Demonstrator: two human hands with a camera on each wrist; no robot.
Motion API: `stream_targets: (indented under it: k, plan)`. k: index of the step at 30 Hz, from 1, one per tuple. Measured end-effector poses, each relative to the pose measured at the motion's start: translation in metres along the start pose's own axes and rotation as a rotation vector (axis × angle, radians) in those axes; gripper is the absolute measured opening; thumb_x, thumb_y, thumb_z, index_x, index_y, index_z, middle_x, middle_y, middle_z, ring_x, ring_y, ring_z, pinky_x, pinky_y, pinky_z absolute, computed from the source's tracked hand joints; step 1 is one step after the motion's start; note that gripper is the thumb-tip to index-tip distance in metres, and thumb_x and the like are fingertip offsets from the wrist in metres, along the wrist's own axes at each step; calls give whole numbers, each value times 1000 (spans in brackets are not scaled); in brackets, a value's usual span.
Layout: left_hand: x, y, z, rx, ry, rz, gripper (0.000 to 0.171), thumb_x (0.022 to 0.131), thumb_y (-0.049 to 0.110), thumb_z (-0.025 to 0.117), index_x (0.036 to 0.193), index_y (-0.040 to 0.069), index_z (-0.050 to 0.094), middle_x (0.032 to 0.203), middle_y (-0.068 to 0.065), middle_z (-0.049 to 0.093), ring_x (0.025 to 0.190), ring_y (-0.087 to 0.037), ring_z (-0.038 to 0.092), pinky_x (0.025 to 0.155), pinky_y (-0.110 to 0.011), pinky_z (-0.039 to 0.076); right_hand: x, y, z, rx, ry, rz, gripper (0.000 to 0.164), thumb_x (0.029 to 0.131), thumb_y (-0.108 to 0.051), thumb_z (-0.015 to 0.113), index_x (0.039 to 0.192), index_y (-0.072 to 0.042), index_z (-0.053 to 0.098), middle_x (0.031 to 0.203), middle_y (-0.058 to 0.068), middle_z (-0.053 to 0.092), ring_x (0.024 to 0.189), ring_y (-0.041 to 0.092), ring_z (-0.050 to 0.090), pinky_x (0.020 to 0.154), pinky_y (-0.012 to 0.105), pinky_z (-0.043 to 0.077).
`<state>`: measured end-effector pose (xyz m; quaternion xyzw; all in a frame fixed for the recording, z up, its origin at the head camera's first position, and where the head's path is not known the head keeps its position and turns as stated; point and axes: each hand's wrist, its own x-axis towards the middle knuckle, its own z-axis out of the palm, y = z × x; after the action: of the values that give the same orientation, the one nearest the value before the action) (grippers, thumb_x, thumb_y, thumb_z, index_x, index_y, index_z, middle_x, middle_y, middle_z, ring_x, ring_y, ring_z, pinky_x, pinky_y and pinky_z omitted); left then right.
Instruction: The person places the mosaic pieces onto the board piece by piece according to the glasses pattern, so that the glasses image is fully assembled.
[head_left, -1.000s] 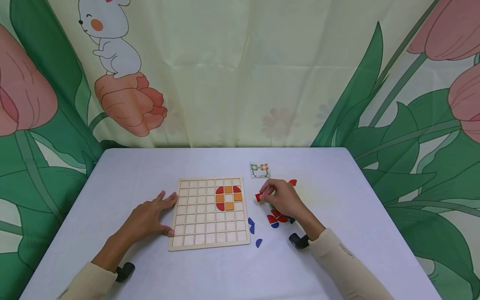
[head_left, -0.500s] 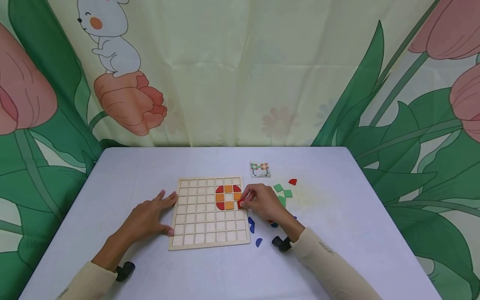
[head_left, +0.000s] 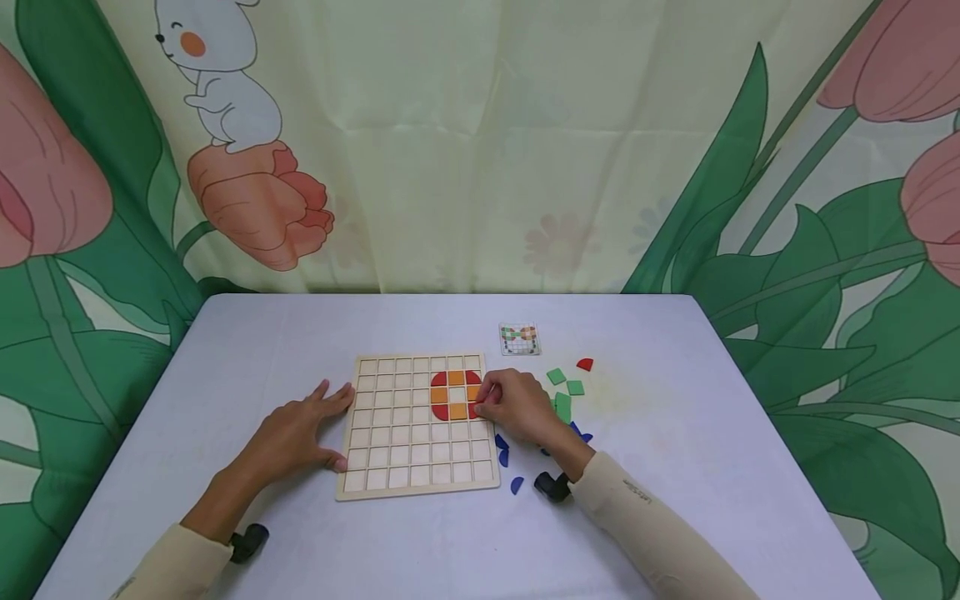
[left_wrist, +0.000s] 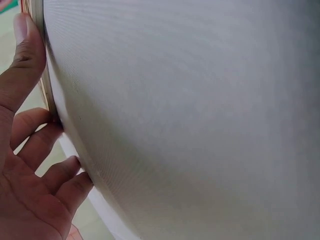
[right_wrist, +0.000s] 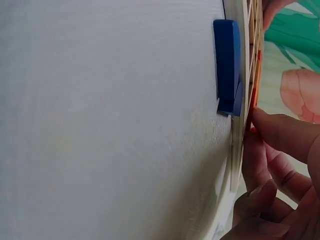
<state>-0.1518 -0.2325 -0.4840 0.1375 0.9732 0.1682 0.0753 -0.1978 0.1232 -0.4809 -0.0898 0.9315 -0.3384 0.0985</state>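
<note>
Far left there's a big pink tulip (head_left: 52, 167) printed on the curtain (head_left: 420, 167), then a white bunny (head_left: 240, 112). Down on the table (head_left: 262, 350), a tan sleeve (head_left: 176, 562) and black wrist cam (head_left: 250, 543) lead to the left hand (head_left: 296, 433): fingers spread wide, thumb well apart from them, resting against the left edge of the board (head_left: 405, 437). That's a wooden grid, and towards its upper right sit 4 orange squares (head_left: 457, 378) and 3 red corners (head_left: 439, 380) round a bare cell. The right hand (head_left: 517, 406) is at the 4th corner, pinching a red piece (head_left: 472, 412) between thumb and finger; can't tell if it's fully seated. Just off the board's right edge are 3 blue pieces (head_left: 503, 457), with a small pattern card (head_left: 520, 339) beyond the hand. Further right: some green pieces (head_left: 575, 387), more blue ones partly behind the wrist, and 1 red quarter (head_left: 585, 364) lying loose.
</note>
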Motion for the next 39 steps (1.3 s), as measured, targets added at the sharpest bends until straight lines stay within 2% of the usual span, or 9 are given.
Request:
stream_targets:
  k: [6,13,19,26,33,39]
  plan:
    - [1,-1,-1,1,-6,-1,122,56,47,101,160,12,47,163,-31,42,138,-63,52,100,-71,51,2,-2,1,-14,-2,-18,16,91,-20,86,85,-24,72,74,-2,63,70,16,58,60,29,43]
    - [0,-2,-3,1,-24,-5,124,56,51,99,161,13,47,162,-37,38,129,-67,56,97,-72,51,3,-2,1,-19,-7,-25,14,91,-20,86,86,-24,74,74,-3,63,70,16,58,60,28,43]
    - [1,-2,-3,-1,-24,3,124,56,51,99,161,13,46,163,-36,38,131,-67,54,97,-73,51,2,-1,0,-21,3,-23,13,91,-23,86,87,-25,74,74,-3,64,69,16,59,61,29,43]
    - [0,-3,-2,4,-15,13,123,56,52,99,161,14,47,162,-35,40,130,-67,55,96,-73,51,0,0,-9,-22,47,16,11,92,-26,85,91,-25,75,80,-5,66,76,17,59,64,31,47]
    - [0,-3,-1,9,26,51,118,57,44,101,158,11,50,161,-24,48,140,-58,52,99,-70,52,-4,7,-22,-12,73,45,9,92,-25,85,94,-24,77,81,-4,66,79,18,59,61,30,49]
    - [-1,-3,-2,4,23,50,118,56,46,101,158,11,51,160,-28,46,135,-62,55,96,-71,53,-14,14,-28,3,54,37,10,90,-22,86,94,-23,77,80,-5,66,81,17,59,62,30,50]
